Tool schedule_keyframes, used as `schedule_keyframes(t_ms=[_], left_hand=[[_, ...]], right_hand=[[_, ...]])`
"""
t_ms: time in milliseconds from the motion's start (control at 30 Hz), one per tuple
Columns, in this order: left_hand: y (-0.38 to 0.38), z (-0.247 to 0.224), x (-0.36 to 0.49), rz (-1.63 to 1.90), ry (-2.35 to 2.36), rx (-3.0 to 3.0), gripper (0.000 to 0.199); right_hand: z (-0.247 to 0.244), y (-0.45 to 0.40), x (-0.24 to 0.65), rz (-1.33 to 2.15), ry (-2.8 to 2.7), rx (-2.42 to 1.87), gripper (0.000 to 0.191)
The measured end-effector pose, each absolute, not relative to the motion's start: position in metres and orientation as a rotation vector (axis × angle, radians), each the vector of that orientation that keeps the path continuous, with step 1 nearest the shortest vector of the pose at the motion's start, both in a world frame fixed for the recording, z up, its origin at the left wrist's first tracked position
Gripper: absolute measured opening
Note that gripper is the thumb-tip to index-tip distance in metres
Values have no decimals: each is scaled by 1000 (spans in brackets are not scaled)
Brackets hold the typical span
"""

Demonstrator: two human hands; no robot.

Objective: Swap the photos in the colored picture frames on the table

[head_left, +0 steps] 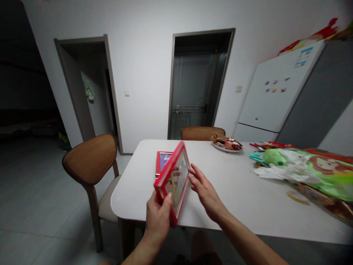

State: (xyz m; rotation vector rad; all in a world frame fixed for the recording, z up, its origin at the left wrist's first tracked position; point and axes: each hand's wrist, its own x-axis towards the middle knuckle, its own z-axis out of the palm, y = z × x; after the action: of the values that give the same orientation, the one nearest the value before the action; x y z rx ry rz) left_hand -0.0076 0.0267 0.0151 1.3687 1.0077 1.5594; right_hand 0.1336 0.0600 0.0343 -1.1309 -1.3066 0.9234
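Note:
A red-framed picture box [180, 175] is tilted up on edge above the front of the white table, its clear face turned to the right. My left hand [159, 215] grips its lower left corner, the thumb lying on the front face. Beside the box's right edge is my right hand [204, 189], fingers apart, fingertips at or very near the frame; whether they touch is unclear. Behind it a second red frame [158, 163] with a purple picture rests on the table, partly hidden by the raised one.
On the white table [226, 184] are a plate [227, 148] of food or wrappers at the back, and green bags [328, 169], white tissues [292, 171] and a tape roll [298, 197] at the right. Wooden chairs [91, 158] stand left and behind.

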Motion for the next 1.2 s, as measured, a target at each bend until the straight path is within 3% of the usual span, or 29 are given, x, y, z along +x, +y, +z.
schedule_keyframes(t_ms=[200, 400, 567, 667, 833, 967, 1200], left_hand=[[-18, 23, -16, 1461, 773, 2810, 40], [-21, -5, -6, 1355, 869, 3262, 26], [-3, -41, 10, 1415, 954, 3183, 27], [3, -55, 18, 1238, 961, 3191, 26], [6, -60, 22, 825, 1086, 3011, 30], [15, -61, 24, 692, 1104, 2906, 33], [16, -51, 10, 563, 1128, 2760, 40]], right_hand=[[36, 16, 151, 1488, -817, -850, 45], [10, 18, 149, 1673, -793, -856, 40], [-24, 48, 158, 1492, -1021, -1059, 52], [-41, 64, 168, 1260, -1226, -1270, 56], [-51, 78, 177, 728, -1616, -1512, 49], [-54, 85, 175, 401, -1831, -1654, 43], [-55, 92, 174, 197, -2038, -1668, 34]])
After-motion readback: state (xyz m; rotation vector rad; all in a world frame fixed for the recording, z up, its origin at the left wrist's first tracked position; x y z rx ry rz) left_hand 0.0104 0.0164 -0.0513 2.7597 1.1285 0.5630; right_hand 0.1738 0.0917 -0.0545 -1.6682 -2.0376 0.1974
